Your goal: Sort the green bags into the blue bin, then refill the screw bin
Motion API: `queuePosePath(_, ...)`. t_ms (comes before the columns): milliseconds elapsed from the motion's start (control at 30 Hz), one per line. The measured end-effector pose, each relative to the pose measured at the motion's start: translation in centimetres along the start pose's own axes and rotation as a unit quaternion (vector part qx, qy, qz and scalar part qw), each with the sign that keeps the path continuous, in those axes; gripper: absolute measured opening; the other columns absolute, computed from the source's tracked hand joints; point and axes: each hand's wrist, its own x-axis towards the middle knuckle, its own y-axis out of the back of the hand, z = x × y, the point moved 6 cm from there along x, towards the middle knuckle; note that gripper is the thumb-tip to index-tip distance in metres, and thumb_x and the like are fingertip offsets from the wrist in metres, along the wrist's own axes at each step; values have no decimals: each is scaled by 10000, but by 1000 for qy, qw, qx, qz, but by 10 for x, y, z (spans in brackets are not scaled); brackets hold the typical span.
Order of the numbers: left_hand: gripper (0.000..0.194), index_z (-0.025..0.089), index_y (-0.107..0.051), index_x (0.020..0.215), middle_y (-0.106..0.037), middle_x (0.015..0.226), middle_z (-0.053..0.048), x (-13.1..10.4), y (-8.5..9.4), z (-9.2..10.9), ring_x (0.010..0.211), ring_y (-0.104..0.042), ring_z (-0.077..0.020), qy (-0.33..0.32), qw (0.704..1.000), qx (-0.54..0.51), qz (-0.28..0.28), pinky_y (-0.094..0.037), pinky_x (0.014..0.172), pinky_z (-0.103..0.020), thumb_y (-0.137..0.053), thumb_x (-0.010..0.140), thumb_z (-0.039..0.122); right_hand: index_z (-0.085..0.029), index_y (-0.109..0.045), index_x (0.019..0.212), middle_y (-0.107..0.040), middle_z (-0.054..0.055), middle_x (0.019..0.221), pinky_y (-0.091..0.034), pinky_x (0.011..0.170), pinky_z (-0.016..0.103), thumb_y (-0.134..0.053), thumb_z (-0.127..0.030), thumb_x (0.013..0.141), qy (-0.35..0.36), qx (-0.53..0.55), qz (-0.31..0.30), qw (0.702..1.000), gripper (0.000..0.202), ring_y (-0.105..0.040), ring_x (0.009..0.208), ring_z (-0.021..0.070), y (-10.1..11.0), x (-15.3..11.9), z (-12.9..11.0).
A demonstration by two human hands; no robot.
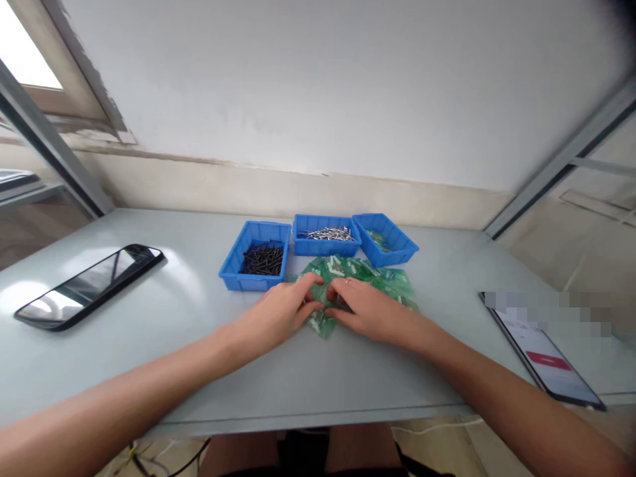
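Several green plastic packets (368, 270) lie in a loose pile at the middle of the table, in front of three blue bins. My left hand (288, 305) is at the left side of the pile, its thumb and fingers curved around the edge of a green packet (320, 324). Close beside it, my right hand (362, 308), with a ring on one finger, pinches the same packet from the right. Left of the pile, one blue bin (251, 283) holds black screw-like pieces (263, 258).
The middle blue bin (325, 248) holds silvery metal pieces (330, 233); the right blue bin (397, 255) holds some green packets (380, 240). A black glossy device (89, 288) lies at the left. A phone (541, 354) rests at the right edge, before a wall (318, 93).
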Motion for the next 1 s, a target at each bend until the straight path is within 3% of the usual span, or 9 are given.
queuePosePath(167, 227, 205, -541, 1073, -578, 672, 40, 3, 17, 0, 574, -595, -133, 39, 977, -185, 97, -476, 588, -246, -548, 857, 277, -204, -417, 1258, -580, 103, 1140, -458, 861, 405, -576, -370, 850, -37, 92, 90, 991, 468, -568, 1008, 224, 16, -1, 11)
queuePosePath(233, 212, 189, -556, 1036, -519, 623, 55, 1, 26, 1, 511, -552, -111, 47, 957, -245, 149, -472, 551, -235, -563, 851, 293, -231, -364, 1311, -594, 89, 1116, -478, 833, 406, -622, -424, 807, -60, 143, 108, 982, 598, -589, 967, 221, 19, -2, 15)
queuePosePath(333, 192, 177, -555, 1008, -482, 590, 63, -3, 33, 5, 493, -532, -101, 41, 934, -293, 198, -459, 521, -220, -580, 844, 272, -252, -379, 1293, -631, 37, 957, -500, 787, 367, -646, -397, 794, -45, 244, 93, 964, 584, -615, 886, 195, 19, -1, 12)
queuePosePath(533, 219, 182, -524, 1026, -505, 596, 60, -5, 30, 9, 540, -516, -93, 16, 919, -346, 189, -426, 522, -200, -601, 835, 257, -241, -520, 1110, -600, -23, 740, -499, 649, 280, -572, -280, 856, -28, 390, 94, 915, 262, -599, 688, 134, 19, 1, 8)
queuePosePath(667, 412, 186, -502, 1076, -589, 734, 25, -1, 28, 10, 631, -574, -115, 14, 899, -408, 157, -469, 573, -225, -714, 728, 252, -227, -549, 1043, -572, -38, 653, -492, 629, 274, -553, -291, 872, -27, 391, 123, 912, 182, -578, 629, 127, 25, 2, 13)
queuePosePath(767, 430, 174, -523, 1067, -594, 780, 14, 0, 27, 10, 694, -596, -128, 19, 890, -433, 144, -503, 644, -255, -734, 696, 232, -222, -533, 1042, -565, -39, 642, -493, 621, 282, -543, -313, 878, -39, 391, 118, 912, 188, -577, 608, 129, 26, 2, 16)
queuePosePath(833, 377, 158, -553, 1047, -603, 766, 9, 1, 25, 9, 701, -597, -127, 33, 890, -434, 137, -502, 654, -255, -713, 713, 227, -223, -520, 1035, -576, -26, 690, -498, 635, 289, -540, -325, 877, -46, 382, 111, 917, 189, -585, 643, 135, 25, 2, 17)
queuePosePath(1000, 235, 136, -645, 918, -646, 758, -20, 2, 23, 2, 703, -597, -138, 71, 908, -393, 128, -476, 645, -257, -699, 719, 250, -227, -534, 991, -589, 46, 1038, -493, 763, 314, -648, -382, 793, -33, 308, 116, 944, 277, -580, 954, 185, 29, -1, 15)
